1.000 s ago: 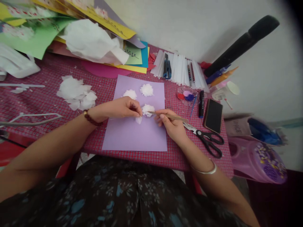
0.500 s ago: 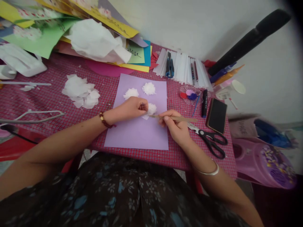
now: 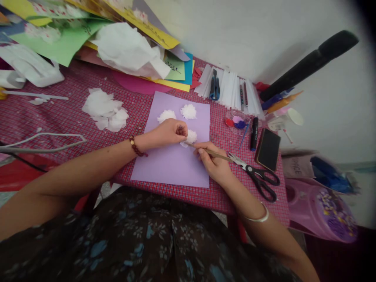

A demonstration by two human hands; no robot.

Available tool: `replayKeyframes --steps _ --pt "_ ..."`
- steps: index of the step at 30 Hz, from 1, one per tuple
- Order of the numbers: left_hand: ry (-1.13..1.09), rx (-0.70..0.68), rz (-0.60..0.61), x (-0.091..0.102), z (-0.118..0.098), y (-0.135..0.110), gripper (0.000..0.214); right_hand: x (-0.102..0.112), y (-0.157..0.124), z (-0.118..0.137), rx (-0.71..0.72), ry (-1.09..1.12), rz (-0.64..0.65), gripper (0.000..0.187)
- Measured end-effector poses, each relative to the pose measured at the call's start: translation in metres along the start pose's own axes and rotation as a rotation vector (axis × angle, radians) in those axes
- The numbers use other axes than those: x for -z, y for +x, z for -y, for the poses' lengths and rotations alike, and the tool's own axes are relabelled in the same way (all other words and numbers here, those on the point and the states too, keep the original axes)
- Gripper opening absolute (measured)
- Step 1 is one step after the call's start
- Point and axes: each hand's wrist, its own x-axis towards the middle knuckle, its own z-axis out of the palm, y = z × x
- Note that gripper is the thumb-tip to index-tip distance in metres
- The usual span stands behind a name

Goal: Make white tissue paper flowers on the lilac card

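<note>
A lilac paper sheet [image 3: 173, 164] lies on the red checked tablecloth [image 3: 58, 117]. Three white tissue tufts sit on its upper half: two at the far edge [image 3: 188, 111] and a nearer tuft [image 3: 191, 136]. My left hand [image 3: 169, 132] is closed, its fingertips pinching the near tuft's left side. My right hand [image 3: 213, 160] is closed round a thin wooden stick [image 3: 214, 154], whose tip touches the tuft's lower edge.
Black scissors [image 3: 258, 178], a phone [image 3: 268, 149], a black marker [image 3: 254, 133], a paint dish [image 3: 236, 119] and white paper strips [image 3: 232, 88] lie to the right. Loose tissue pieces [image 3: 104, 110], crumpled tissue [image 3: 129, 49] and coloured sheets [image 3: 58, 43] fill the left and back. A pink container [image 3: 323, 203] stands off the table's right.
My left hand has closed tighter on the near tuft, gathering the loose tissue piece into it. The stick has tilted so its tip sits lower under the tuft. The camera view shifted slightly.
</note>
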Motion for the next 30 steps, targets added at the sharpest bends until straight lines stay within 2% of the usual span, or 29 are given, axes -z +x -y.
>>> replayKeyframes --steps 8,16,19,21,24,27,30 --pt "-0.020 0.025 0.018 -0.001 -0.001 0.001 0.007 0.001 0.002 0.006 0.029 -0.099 0.021 0.021" --pt "-0.061 -0.020 -0.029 -0.001 0.007 0.001 0.003 -0.002 0.000 0.006 0.300 -0.470 0.127 0.027" --pt "-0.064 -0.030 -0.034 -0.003 0.010 0.002 0.003 -0.003 -0.002 0.006 0.329 -0.577 0.174 0.027" --pt "-0.084 -0.027 -0.029 0.001 0.007 0.002 0.003 -0.002 -0.004 0.008 0.325 -0.536 0.151 0.026" --pt "-0.124 -0.012 -0.093 0.023 -0.003 -0.007 0.002 0.000 -0.006 0.010 0.222 -0.257 0.013 0.022" --pt "-0.131 -0.034 -0.368 0.067 -0.010 -0.031 0.004 0.003 -0.006 0.008 -0.011 0.090 -0.122 0.019" --pt "-0.101 -0.031 -0.603 0.117 -0.009 -0.066 0.009 0.005 -0.003 0.001 -0.167 0.270 -0.106 0.021"
